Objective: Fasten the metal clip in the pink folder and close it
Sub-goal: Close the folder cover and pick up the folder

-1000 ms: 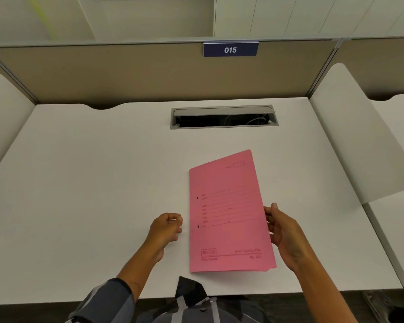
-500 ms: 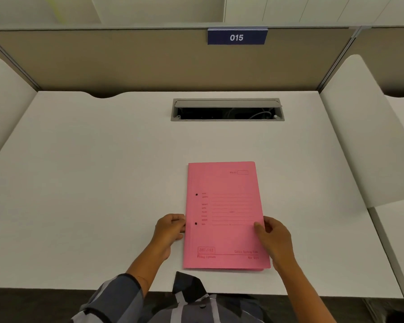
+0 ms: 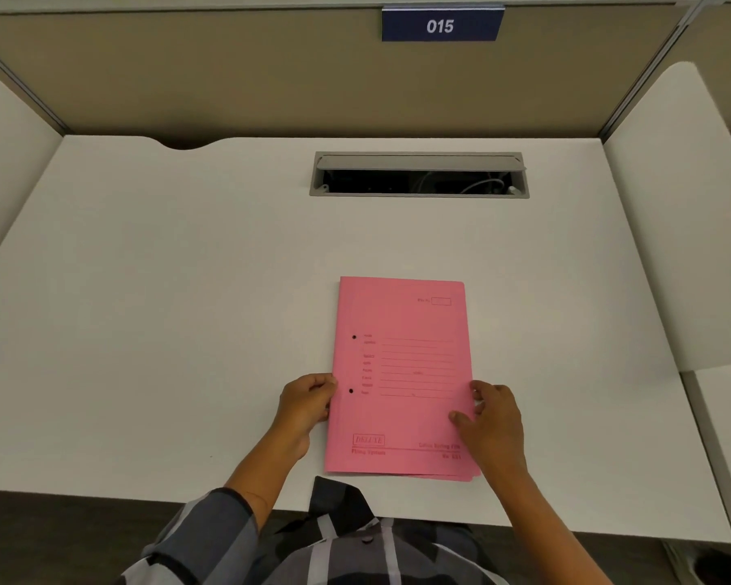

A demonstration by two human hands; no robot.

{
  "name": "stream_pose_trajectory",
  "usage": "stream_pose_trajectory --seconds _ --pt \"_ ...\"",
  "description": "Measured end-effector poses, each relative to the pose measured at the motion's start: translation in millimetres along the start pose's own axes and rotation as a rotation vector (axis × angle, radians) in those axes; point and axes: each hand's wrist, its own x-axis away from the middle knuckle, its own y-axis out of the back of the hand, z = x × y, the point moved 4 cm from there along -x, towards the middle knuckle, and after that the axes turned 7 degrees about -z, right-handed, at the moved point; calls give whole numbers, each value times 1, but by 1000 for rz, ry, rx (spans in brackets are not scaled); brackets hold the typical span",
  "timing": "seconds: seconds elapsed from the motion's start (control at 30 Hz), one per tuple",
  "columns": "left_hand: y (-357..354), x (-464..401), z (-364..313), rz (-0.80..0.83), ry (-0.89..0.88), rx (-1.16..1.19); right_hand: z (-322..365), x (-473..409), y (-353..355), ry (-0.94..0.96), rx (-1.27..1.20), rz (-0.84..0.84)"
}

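Observation:
The pink folder [image 3: 401,356] lies flat and closed on the white desk [image 3: 186,331], near the front edge, printed cover up, with two small holes along its left side. My left hand [image 3: 307,405] rests against the folder's left edge, fingers curled at the spine. My right hand [image 3: 492,420] grips the right edge, thumb on top of the cover and fingers at the rim. The metal clip is hidden inside the folder.
A grey cable tray opening [image 3: 418,175] is set into the desk at the back centre. Beige partition walls with a blue "015" sign [image 3: 441,25] enclose the desk. White side panels [image 3: 667,230] stand at left and right.
The folder cover came down from its raised, tilted position and now lies flat. Both hands moved in to the folder's edges, the right thumb sliding onto the cover.

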Motion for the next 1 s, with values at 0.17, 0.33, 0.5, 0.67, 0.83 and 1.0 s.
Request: stream_pose_trajectory --seconds 0.17,0.33,0.5,0.67,0.83,1.0 --pt "-1 1 2 6 11 34 0 0 0 5 -14 -12" --pt "-1 3 2 1 11 53 0 1 0 9 -6 -22" --pt "-2 3 2 34 39 73 2 3 -1 5 2 -29" --pt "-7 7 3 85 36 71 6 5 2 -17 -11 -24" --pt "-8 9 1 83 42 102 7 9 10 -57 -101 -19" --pt "0 9 -4 88 86 168 5 22 14 -218 -395 -18"
